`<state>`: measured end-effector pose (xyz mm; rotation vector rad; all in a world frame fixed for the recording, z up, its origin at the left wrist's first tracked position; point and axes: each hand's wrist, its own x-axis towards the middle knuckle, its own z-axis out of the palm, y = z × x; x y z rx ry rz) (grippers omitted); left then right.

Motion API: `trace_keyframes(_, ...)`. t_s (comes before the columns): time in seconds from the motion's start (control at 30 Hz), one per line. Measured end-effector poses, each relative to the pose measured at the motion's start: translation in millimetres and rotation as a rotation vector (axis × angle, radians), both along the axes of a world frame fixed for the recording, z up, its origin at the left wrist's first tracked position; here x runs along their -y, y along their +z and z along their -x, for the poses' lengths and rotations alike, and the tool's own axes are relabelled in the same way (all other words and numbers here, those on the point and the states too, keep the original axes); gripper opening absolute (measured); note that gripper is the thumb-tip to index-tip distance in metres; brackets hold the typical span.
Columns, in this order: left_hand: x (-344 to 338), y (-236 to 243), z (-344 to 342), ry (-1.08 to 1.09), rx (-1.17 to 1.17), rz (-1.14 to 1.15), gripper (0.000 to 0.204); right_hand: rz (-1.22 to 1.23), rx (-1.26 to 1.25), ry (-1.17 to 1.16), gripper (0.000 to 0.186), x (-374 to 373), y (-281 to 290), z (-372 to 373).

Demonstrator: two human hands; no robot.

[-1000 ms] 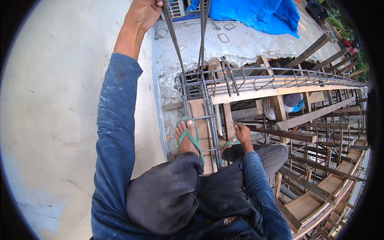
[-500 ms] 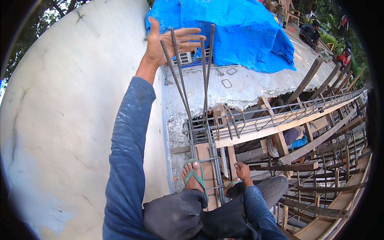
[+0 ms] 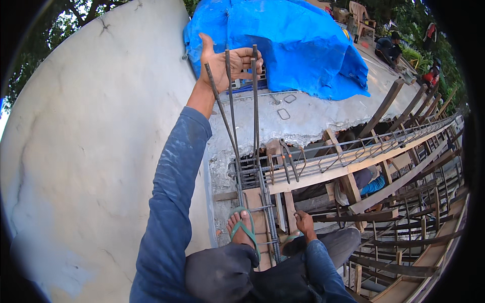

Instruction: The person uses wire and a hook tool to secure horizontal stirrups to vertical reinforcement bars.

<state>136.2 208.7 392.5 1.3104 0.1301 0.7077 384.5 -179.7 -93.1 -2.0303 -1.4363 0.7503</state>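
My left hand [image 3: 227,63] is raised high, palm toward me and thumb spread, with its bent fingers pressed behind the tips of three upright steel rebars [image 3: 255,116]. The bars rise from a tied rebar cage [image 3: 262,202] below me. My left foot in a green sandal [image 3: 242,230] stands beside the cage on a wooden board [image 3: 255,212]. Low by my knee, my right hand [image 3: 304,222] rests close to the cage. Its fingers are too small to tell whether they grip.
A pale concrete wall [image 3: 91,151] fills the left. A blue tarpaulin [image 3: 283,45] covers the slab behind. A horizontal rebar beam in timber formwork [image 3: 364,156] runs right, over scaffolding timbers [image 3: 414,237]. A person in blue [image 3: 371,184] crouches beneath; others sit far right.
The view has tilted up. My left hand was closed over the bar tops, then opened with spread fingers. Now the fingers are bent together behind the tips. My right hand stays low.
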Motion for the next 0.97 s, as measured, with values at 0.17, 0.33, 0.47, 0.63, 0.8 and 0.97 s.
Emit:
trace_keyframes(0.17, 12.0, 13.2, 5.5, 0.168, -0.045, -0.098, 0.139, -0.002, -0.02, 0.002, 0.017, -5.2, 11.3, -1.0)
trace_keyframes(0.33, 21.7, 9.5, -7.6, 0.328, -0.192, -0.168, 0.14, 0.019, -0.004, -0.008, 0.018, -3.8, 9.6, -6.3)
trace_keyframes(0.47, 1.2, 7.1, 3.2, 0.163, 0.018, 0.135, 0.139, 0.054, -0.049, -0.004, 0.018, -5.4, 11.0, -0.8)
trace_keyframes(0.63, 5.3, 4.6, 3.5, 0.161, -0.002, 0.086, 0.137, 0.068, -0.048, -0.008, 0.018, -3.2, 12.4, 1.0)
trace_keyframes(0.8, 1.4, 4.4, 3.2, 0.101, 0.022, 0.066, 0.136, 0.04, -0.017, -0.001, 0.018, -3.2, 8.9, 0.7)
trace_keyframes(0.97, -4.4, 3.4, 10.1, 0.041, 0.028, 0.044, 0.134, 0.014, -0.003, -0.022, 0.02, 1.1, 4.8, -9.1)
